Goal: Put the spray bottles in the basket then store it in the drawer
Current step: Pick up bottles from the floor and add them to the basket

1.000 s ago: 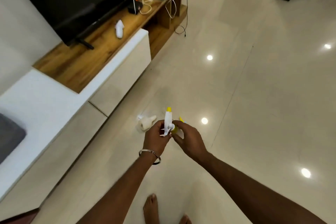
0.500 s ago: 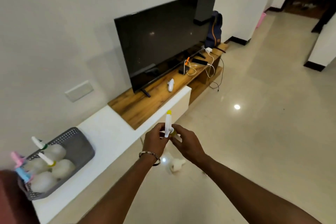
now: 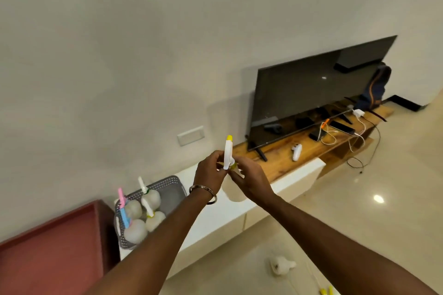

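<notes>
Spray bottle (image 3: 234, 182): held at chest height between both hands, white trigger head with yellow tip pointing up, pale body hanging below the right palm. Left hand (image 3: 209, 177) pinches the trigger head; right hand (image 3: 249, 181) curls round the neck and collar.

Basket (image 3: 167, 187): grey, perforated, on the white cabinet top (image 3: 299, 172), lower left of the hands and apart from them. Holds several bottles already, heads pink, blue, green, yellow.

Another bottle body (image 3: 281, 267) lies on the floor with no head on it; yellow parts (image 3: 326, 291) lie near the bottom edge.

Risks (judgement):
- The head may not be seated on the neck. If so, the body could drop away.
- Basket looks crowded; an upright bottle set in could tip out.
- Floor bottle is easy to overlook.

Versus half a second ago: grip unchanged. View has swung left and up; basket now nearer centre, TV (image 3: 316, 93) pushed right.
</notes>
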Demonstrator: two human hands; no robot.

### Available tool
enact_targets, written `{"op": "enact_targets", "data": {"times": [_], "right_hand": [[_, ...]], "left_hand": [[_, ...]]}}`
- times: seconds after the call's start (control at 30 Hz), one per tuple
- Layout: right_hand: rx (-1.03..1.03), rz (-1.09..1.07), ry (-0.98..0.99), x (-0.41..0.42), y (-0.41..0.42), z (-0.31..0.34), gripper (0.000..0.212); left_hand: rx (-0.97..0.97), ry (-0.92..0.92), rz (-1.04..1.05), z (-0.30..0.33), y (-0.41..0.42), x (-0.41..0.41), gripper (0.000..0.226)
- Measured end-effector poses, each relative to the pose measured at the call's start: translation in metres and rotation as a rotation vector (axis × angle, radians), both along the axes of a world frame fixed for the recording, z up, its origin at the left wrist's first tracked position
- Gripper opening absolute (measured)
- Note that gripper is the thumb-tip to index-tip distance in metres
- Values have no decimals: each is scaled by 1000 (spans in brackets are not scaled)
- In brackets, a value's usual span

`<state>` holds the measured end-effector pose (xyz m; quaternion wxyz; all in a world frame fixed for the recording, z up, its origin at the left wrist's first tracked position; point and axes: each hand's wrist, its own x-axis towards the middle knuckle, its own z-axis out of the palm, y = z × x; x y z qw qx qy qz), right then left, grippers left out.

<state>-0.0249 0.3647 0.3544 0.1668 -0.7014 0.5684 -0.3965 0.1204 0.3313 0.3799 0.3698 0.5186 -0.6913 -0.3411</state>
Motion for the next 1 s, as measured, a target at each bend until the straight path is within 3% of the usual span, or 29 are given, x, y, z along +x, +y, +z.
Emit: {"op": "enact_targets", "data": {"times": [0.6,0.83,1.0], "right_hand": [[161,454,-7,150,-186,-39,39],[237,570,-9,201,-216,-76,33],[347,539,4,214,-227,-123,31]], "left_hand": [[110,-79,451,-29,-115,153,24],[188,-111,504,-67,-136,204,24],[281,-143,421,-120,-156,222,23]]}}
